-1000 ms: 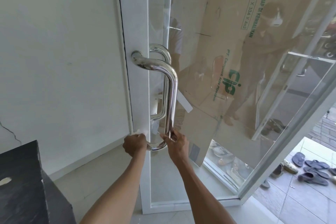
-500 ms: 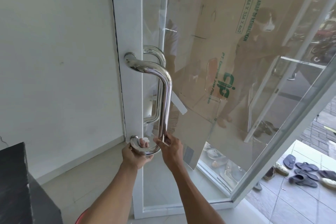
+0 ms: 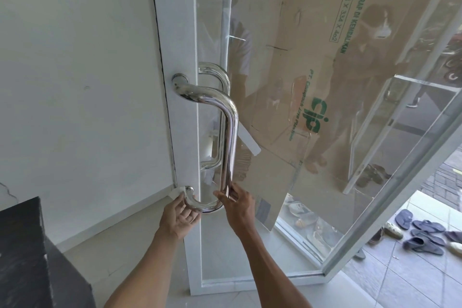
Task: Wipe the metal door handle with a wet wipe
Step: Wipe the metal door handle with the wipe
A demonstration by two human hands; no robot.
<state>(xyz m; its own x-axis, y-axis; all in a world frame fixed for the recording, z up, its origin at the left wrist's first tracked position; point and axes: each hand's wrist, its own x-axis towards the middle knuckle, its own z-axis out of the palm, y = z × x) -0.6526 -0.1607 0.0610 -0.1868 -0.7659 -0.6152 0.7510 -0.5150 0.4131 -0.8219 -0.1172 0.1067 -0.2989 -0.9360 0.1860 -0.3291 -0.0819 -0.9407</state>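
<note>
We face a glass door [image 3: 287, 132] in a white frame [image 3: 175, 32], with the handle [image 3: 231, 132] bolted to that frame: a polished metal bar that leaves its upper mount, bends down into a long upright run and curls back to the frame at a lower mount. Our left hand [image 3: 178, 217] sits below the lower bend, palm turned up, fingers [image 3: 183, 199] loosely curled and reaching to the bar just beside the lower mount. A small piece of white wipe [image 3: 176, 192] shows at those fingertips, pressed against the metal by the frame; we cannot tell how much of it lies folded in the hand. Our right hand [image 3: 237, 205] is on the other side of the bend, thumb [image 3: 220, 196] and fingers pinched lightly round the foot of the upright run, touching the bar. A twin handle shows through the glass behind the first. Beyond the pane leans a large brown cardboard sheet [image 3: 312, 57] with green printing, and the glass carries a faint reflection of a standing person. To the left is a white wall [image 3: 75, 70] and, low in the corner, a black block [image 3: 32, 257]. Outside, at lower right, several sandals [image 3: 422, 235] lie on the tiled floor.
</note>
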